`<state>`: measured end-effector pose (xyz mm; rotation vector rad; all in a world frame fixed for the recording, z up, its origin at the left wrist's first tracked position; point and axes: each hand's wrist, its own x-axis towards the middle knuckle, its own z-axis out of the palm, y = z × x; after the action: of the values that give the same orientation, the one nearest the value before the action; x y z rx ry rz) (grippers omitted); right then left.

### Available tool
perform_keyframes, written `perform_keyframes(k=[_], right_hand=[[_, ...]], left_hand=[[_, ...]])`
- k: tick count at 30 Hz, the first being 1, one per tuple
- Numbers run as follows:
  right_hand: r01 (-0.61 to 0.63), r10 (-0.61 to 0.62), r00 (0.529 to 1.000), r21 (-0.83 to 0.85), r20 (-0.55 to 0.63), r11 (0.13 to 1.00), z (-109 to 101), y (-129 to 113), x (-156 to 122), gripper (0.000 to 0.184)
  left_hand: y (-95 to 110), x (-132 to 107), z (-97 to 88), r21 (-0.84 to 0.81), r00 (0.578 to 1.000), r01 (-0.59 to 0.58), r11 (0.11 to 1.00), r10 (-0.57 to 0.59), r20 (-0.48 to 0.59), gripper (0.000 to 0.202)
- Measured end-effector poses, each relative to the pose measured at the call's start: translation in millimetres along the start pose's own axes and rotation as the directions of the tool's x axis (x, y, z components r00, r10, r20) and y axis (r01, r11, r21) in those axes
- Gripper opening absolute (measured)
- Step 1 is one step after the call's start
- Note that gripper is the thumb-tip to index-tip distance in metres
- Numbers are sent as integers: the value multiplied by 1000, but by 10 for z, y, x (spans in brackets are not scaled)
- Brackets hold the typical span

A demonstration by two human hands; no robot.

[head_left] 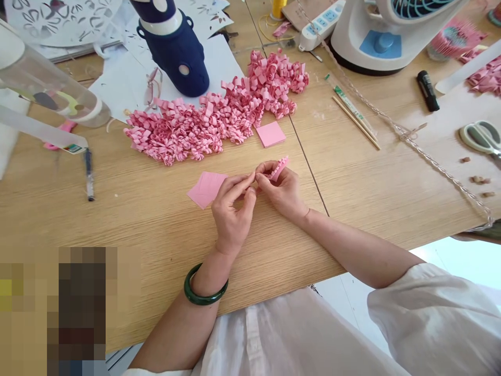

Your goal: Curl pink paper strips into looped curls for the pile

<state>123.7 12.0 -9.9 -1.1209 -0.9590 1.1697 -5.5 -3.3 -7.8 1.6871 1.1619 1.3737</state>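
Observation:
My left hand and my right hand meet at the middle of the wooden table. Both pinch a small pink fringed paper strip that is partly rolled, its curled fringe sticking up past my right fingers. A green bangle circles my left wrist. Just left of my hands lies a flat pink paper square. Behind them spreads a large heap of finished pink paper curls, with a small stack of pink squares at its near edge.
A dark blue bottle stands behind the heap on white sheets. A pen lies left. Chopsticks, a twisted cord, a black marker, scissors, a fan base and a power strip are on the right.

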Motion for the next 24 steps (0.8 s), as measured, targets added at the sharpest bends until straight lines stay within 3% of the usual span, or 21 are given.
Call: perform_keyframes(k=[6,14,19,24], right_hand=[[-33,33,995,-1,95,999,-20,-63,8,16],[36,-30,990,-47,135,998,-11,6,4,20],[-3,4,991,-14,133,1000,-20,6,19,33],[-58,42,973,67,227,996,-38,-29,44,42]], left_hand=[[-29,21,17,-168,977,195,966,-206,-49,16],[-39,18,-12,-80,969,230,970,-236,-77,15],[-61,61,-26,-195,945,315,929,-326,-28,19],[-97,133,-76,-267,926,367,891,-377,14,23]])
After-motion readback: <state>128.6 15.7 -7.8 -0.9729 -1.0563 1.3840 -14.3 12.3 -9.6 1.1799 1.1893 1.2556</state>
